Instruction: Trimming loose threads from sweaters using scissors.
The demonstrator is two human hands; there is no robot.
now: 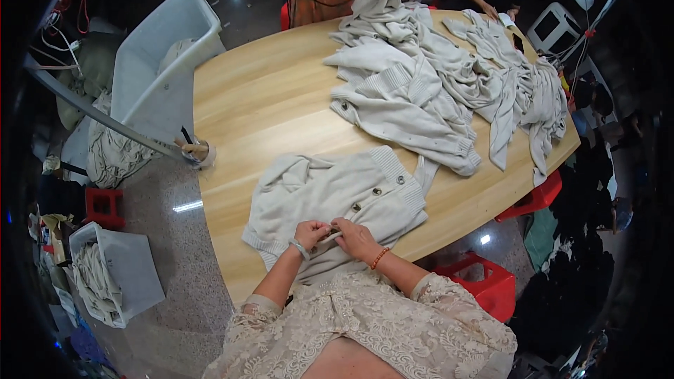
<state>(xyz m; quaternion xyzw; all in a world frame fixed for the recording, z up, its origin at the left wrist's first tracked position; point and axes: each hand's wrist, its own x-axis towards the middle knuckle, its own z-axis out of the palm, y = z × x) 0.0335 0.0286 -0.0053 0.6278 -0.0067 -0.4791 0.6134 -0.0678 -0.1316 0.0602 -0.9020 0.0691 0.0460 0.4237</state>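
Observation:
A cream knitted cardigan (316, 186) lies spread on the wooden table in front of me, its ribbed edge toward the far right. Dark round buttons run along its front band. My left hand (311, 234) pinches that band near the table's front edge. Close beside it, my right hand (354, 238) is closed on the same band, fingers bent. Between the two hands a narrow piece of the band stands up folded. Whatever small part lies under the fingertips is hidden.
A heap of similar cardigans (414, 98) covers the table's far right. A clamp-on lamp arm and a small tool cup (203, 156) stand at the left edge. White bins (116, 267) are on the floor left, a red stool (484, 284) right. Other people work across the table.

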